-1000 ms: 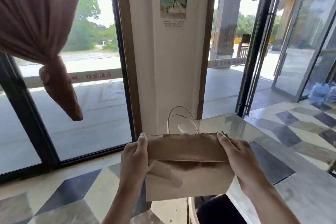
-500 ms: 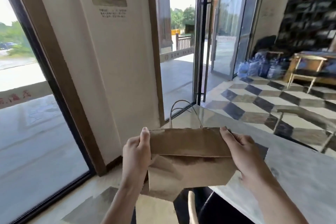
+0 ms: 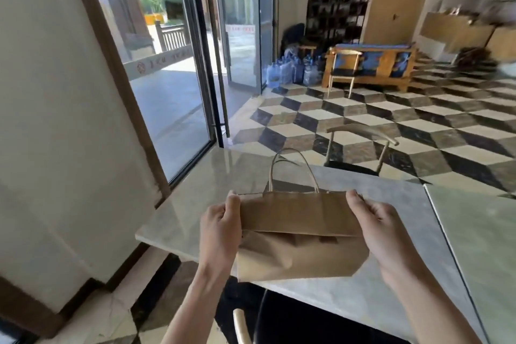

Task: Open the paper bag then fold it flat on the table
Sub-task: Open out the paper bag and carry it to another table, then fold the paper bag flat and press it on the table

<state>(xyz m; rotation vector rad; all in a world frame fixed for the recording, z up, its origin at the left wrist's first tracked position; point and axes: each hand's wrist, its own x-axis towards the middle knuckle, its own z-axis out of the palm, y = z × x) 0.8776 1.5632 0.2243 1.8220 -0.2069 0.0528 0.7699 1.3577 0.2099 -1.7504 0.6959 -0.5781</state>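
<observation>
A brown paper bag [image 3: 300,234] with pale twisted handles is held in the air over the near edge of a grey marble table [image 3: 396,220]. The bag is flattened, with its bottom panel folded up toward me. My left hand [image 3: 220,229] grips the bag's left side, thumb on the front near the top edge. My right hand [image 3: 382,234] grips its right side the same way. The handles stick up beyond the bag's far edge.
A chair [image 3: 360,145] stands at the table's far side, and another chair's backrest [image 3: 241,327] shows below my hands. A second tabletop [image 3: 480,232] adjoins on the right. An open glass door [image 3: 201,64] is at left, a wooden bench [image 3: 371,64] far across the checkered floor.
The view has swung to the right, from the window and curtain to the table and room. Both hands keep the same grip, and the bag now hangs over the table's edge.
</observation>
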